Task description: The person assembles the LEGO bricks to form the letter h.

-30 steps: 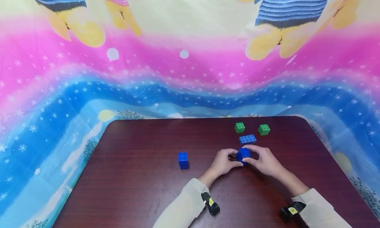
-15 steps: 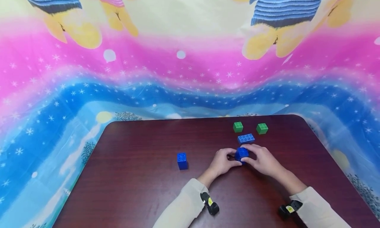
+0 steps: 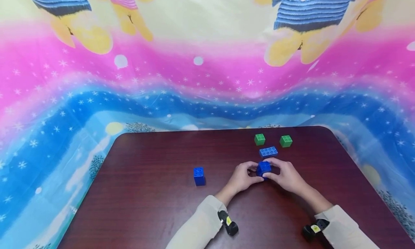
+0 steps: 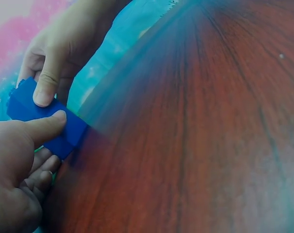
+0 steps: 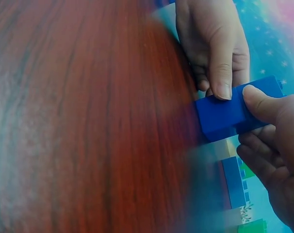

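Both hands hold a dark blue toy building block (image 3: pixel 264 167) at the right of the table, its studs facing up in the head view. My left hand (image 3: pixel 243 177) pinches it from the left, thumb (image 4: pixel 50 127) flat along its side. From the other side my right hand (image 3: pixel 288 175) grips it nearer the studded end, as the right wrist view shows, where the block (image 5: pixel 229 111) looks tall with a smooth lower end close over the table. The fingers behind the block are partly hidden. Another tall dark blue block (image 3: pixel 199 176) stands upright to the left of the hands.
Just beyond the hands lies a lighter blue eight-stud brick (image 3: pixel 268 152). Two small green bricks (image 3: pixel 259 139) sit farther back near the far edge of the dark red-brown table (image 3: pixel 155 206). A patterned cloth (image 3: pixel 207 76) hangs behind it.
The dark blue block has turned slightly between the hands, and its studded top shows more clearly. Both hands keep their hold in nearly the same spot; the head view has shifted a little.
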Demonstrator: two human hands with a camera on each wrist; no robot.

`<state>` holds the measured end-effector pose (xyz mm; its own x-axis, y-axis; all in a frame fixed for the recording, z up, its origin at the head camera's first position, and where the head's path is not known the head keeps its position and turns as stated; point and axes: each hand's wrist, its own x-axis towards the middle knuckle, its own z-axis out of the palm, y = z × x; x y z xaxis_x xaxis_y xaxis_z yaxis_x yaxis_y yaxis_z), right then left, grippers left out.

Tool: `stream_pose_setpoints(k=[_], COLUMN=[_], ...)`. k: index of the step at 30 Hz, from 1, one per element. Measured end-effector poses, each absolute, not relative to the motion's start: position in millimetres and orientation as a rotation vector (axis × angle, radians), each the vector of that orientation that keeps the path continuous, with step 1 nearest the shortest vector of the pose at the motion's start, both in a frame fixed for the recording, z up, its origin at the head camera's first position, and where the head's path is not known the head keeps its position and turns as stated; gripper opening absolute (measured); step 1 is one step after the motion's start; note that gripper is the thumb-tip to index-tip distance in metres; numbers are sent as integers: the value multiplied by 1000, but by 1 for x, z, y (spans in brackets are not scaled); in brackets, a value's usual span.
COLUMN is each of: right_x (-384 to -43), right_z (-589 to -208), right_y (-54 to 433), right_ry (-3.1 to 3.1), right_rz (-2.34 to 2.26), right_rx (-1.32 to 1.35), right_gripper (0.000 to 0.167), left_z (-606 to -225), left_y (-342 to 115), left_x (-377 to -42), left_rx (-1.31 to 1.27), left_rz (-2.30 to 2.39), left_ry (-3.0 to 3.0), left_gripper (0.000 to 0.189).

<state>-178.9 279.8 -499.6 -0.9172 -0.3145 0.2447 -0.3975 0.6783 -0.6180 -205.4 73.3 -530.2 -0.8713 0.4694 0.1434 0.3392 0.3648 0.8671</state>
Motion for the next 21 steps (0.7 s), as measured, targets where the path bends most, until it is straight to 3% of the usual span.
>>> stream_pose_setpoints(k=[21], right_x=[-176], right_z=[-509], right_y=[280], right_ry=[-2733], right_rz=[1276], right_rx=[418], right_gripper=[46], left_z=[-513], left_y=[37], left_x=[-190], left_rx=[794], left_rz=[1551], left_ry=[2506], left_gripper=[25])
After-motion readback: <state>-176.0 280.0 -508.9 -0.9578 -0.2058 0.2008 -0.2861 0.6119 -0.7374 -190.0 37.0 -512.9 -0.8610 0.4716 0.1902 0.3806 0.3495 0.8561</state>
